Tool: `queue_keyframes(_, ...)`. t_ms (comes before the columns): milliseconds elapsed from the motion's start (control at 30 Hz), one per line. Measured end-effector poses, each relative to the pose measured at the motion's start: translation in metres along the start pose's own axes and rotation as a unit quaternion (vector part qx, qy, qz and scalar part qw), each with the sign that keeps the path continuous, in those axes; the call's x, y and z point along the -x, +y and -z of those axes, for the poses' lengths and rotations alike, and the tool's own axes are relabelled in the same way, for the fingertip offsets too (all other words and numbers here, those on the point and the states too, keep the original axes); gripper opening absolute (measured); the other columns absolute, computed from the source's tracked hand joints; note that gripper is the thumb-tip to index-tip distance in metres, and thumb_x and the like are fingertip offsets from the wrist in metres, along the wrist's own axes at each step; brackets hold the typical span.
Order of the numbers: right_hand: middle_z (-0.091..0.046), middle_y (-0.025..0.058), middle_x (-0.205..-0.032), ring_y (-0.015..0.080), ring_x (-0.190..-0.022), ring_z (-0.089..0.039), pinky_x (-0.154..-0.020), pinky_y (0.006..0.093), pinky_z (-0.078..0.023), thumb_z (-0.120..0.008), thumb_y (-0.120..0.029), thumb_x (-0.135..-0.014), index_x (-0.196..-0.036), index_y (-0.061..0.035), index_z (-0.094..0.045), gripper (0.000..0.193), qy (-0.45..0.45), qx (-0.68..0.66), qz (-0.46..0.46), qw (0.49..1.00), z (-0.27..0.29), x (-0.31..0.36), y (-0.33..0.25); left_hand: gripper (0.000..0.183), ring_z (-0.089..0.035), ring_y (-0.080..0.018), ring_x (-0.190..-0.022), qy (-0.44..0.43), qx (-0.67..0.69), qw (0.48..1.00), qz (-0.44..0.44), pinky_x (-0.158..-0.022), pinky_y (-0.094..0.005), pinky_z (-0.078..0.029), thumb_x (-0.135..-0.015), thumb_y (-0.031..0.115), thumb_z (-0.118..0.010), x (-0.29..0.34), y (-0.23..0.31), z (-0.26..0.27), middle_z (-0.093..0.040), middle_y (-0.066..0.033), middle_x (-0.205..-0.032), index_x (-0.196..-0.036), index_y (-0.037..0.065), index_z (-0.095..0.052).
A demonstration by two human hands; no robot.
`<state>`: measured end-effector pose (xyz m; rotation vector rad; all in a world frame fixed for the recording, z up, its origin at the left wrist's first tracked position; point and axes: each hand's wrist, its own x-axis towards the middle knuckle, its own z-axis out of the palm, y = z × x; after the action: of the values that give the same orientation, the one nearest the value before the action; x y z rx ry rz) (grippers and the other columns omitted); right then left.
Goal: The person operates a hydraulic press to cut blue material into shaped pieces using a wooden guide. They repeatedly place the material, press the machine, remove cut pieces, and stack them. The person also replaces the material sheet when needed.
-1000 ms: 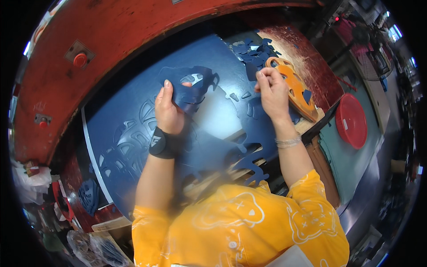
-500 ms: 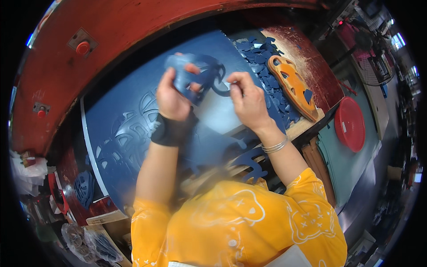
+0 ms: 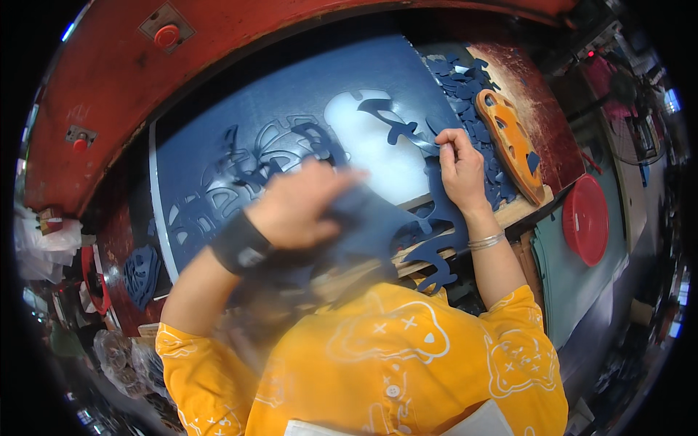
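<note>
My right hand (image 3: 459,168) pinches a thin dark blue scrap strip (image 3: 404,132) between thumb and fingers. The strip has hooked ends and hangs over a pale, shiny bare area (image 3: 396,171) beside the blue sheet (image 3: 320,83). My left hand (image 3: 299,207), smeared by motion, is over the lower middle of the sheet with thumb and forefinger apart; I see nothing gripped in it. Beyond that hand lie dark blue openwork cut shapes (image 3: 294,138) on the sheet. Below it a blurred blue part of the sheet material shows, its outline unclear.
An orange cutting die (image 3: 511,149) with a wooden rim lies at the right, beside a heap of blue scraps (image 3: 476,83). Farther right are a red basket (image 3: 586,220) and green sheets (image 3: 556,283). A red machine beam (image 3: 116,94) with red buttons arches along the back left.
My left hand has moved down and no longer shows the blue openwork piece it held up. The right hand has shifted right with the strip. The view has turned slightly.
</note>
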<state>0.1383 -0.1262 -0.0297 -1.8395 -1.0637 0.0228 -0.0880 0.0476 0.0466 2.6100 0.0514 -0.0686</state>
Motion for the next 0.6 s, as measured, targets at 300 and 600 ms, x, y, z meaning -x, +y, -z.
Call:
queue_keyframes(300, -0.058, 0.0113, -0.070, 0.0233, -0.063, -0.060, -0.061, 0.0322, -0.047, -0.052, -0.003, -0.086, -0.095, -0.0032, -0.059, 0.011, -0.024, 0.003, -0.041, 0.999, 0.001, 0.001, -0.006, 0.068, -0.051, -0.0265, -0.096, 0.068, -0.165, 0.974, -0.140, -0.074, -0.0345, -0.041, -0.071, 0.018, -0.063, 0.019, -0.001, -0.054, -0.052, -0.0114, -0.101, -0.136, 0.022, -0.046)
queue_keyframes(600, -0.059, 0.0134, -0.103, 0.0298, -0.091, -0.058, -0.080, 0.0350, -0.047, -0.062, -0.007, -0.082, -0.102, -0.0047, -0.060, 0.021, -0.011, 0.052, 0.105, 0.993, 0.001, 0.007, -0.060, 0.039, -0.060, -0.0111, -0.081, 0.314, 0.574, 0.750, 0.097, -0.077, -0.0258, -0.051, -0.096, 0.021, -0.051, 0.011, -0.038, -0.028, -0.062, -0.0015, -0.084, -0.130, 0.003, -0.049)
